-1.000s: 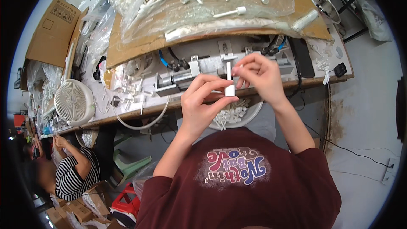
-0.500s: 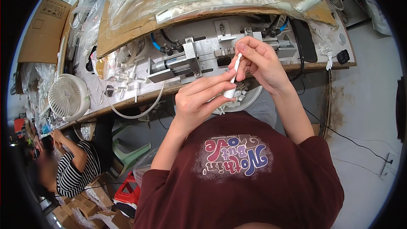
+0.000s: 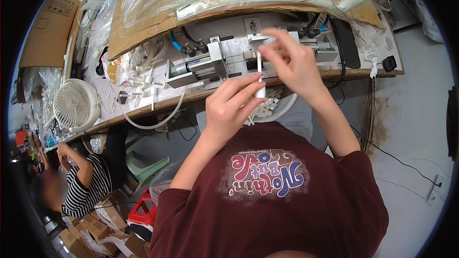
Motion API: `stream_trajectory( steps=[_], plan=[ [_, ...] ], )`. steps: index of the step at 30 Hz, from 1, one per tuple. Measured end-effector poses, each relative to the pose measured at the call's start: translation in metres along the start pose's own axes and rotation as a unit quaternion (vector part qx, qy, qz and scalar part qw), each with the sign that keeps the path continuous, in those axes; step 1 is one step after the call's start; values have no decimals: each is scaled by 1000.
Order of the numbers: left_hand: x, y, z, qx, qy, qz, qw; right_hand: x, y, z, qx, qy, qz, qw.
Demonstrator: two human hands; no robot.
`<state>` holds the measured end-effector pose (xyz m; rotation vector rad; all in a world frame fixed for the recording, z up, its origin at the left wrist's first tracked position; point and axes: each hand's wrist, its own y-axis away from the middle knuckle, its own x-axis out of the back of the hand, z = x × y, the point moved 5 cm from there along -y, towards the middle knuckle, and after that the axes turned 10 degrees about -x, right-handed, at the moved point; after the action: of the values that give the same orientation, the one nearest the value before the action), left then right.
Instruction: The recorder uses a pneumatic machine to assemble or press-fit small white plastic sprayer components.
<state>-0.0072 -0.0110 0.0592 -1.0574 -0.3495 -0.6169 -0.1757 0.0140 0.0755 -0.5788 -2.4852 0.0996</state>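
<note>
My left hand [image 3: 227, 105] grips a white plastic piece [image 3: 260, 91] by its wide cylindrical base. Its thin stem points up toward the bench. Beside the stem's upper end is my right hand [image 3: 296, 62], its thumb and forefinger spread apart. The thumb tip is close to the stem; whether it touches cannot be made out. Just beyond both hands sits a metal clamping fixture [image 3: 217, 59] with cylinders at its left and right, partly hidden by my right hand. Below the hands, a white basin [image 3: 289, 106] holds many small white plastic parts.
Loose white fittings [image 3: 138, 86] and a curved clear hose lie at the bench's left, near a white fan [image 3: 76, 105]. A cardboard sheet [image 3: 143, 33] with plastic film overhangs the fixture. A black phone-like slab [image 3: 345, 43] lies right. A co-worker in stripes [image 3: 91, 186] sits at left.
My right hand has let go of the stem and lifted slightly up and right, its fingers spreading. My left hand has turned the white piece more upright and moved it slightly toward the bench.
</note>
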Motion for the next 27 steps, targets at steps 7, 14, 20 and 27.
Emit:
stream_trajectory(
  steps=[7, 14, 20, 27],
  plan=[
    [-30, 13, -21, -6, -168, -42, 985, 37, -64, -22, 285, 220, 245, 900],
    [-41, 3, -24, -10, -209, -67, 976, 40, -129, 13, 72, 152, 19, 986],
    [-40, -2, -20, -3, -198, -72, 978, 45, -130, -1, 84, 162, -9, 983],
    [-40, 0, -23, -16, -197, -61, 978, 49, -112, -5, 107, 158, -5, 982]
  ],
)
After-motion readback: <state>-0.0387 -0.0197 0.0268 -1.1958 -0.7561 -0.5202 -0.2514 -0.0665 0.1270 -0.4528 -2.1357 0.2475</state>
